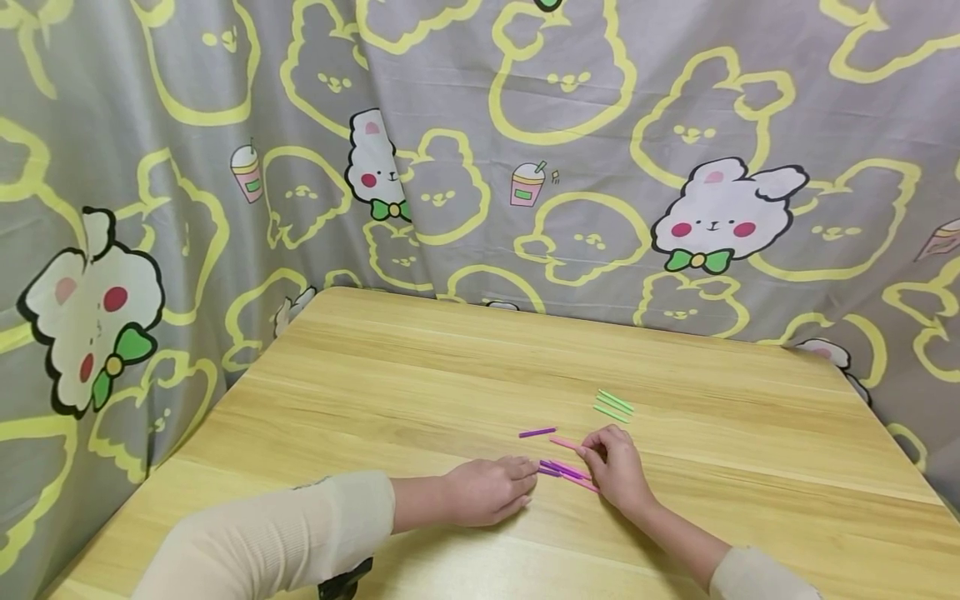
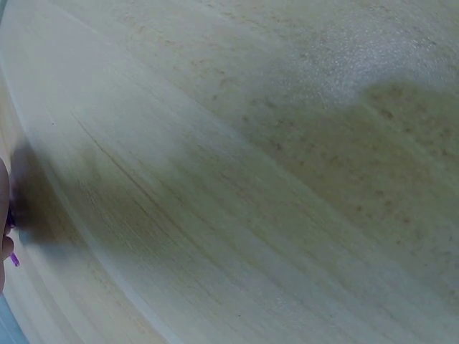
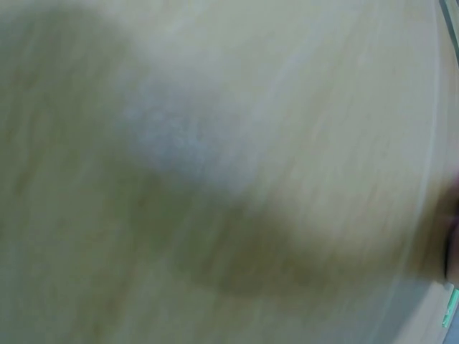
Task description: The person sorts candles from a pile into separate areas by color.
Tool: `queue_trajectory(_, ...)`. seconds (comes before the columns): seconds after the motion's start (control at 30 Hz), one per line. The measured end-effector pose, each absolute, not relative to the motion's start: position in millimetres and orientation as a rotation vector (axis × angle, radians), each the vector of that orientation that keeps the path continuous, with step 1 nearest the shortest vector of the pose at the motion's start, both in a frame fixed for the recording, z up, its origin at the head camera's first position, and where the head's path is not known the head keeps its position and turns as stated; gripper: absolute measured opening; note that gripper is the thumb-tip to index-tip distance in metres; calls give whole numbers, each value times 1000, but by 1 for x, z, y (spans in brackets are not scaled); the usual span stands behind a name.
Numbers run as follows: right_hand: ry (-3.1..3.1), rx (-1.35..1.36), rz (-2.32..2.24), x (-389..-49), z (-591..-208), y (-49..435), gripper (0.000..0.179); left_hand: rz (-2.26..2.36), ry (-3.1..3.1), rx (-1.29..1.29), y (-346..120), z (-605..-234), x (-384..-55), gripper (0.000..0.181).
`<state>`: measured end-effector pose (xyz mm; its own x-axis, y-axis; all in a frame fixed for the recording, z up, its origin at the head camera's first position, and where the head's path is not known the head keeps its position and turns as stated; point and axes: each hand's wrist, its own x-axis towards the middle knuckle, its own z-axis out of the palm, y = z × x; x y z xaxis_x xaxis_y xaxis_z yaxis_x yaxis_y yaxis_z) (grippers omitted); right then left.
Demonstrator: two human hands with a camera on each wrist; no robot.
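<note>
In the head view my right hand pinches one end of a short pink stick between thumb and fingers, at the tabletop. My left hand rests palm down on the wood, fingers mostly straight. Its fingertips lie against the left end of a small pile of purple and pink sticks. A lone purple stick lies behind the pile. In the left wrist view, a purple stick end shows beside a sliver of hand. The right wrist view catches only a finger at its edge.
Three green sticks lie side by side beyond my right hand. The wooden table meets a patterned grey curtain at its back and left edges. A black object shows partly under the left sleeve.
</note>
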<state>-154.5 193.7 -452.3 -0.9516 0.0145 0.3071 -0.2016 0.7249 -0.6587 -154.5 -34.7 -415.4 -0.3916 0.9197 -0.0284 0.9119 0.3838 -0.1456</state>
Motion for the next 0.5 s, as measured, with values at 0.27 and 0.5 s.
queue_trajectory(0.27,-2649,147,1033,-155,-452,194,8,209,-2562,-1703,-35,-415,-153,41)
queue_trajectory(0.5,-2645,133,1048,-154,-451,194,7,212,-2567,-1698,-35,-415,-153,41)
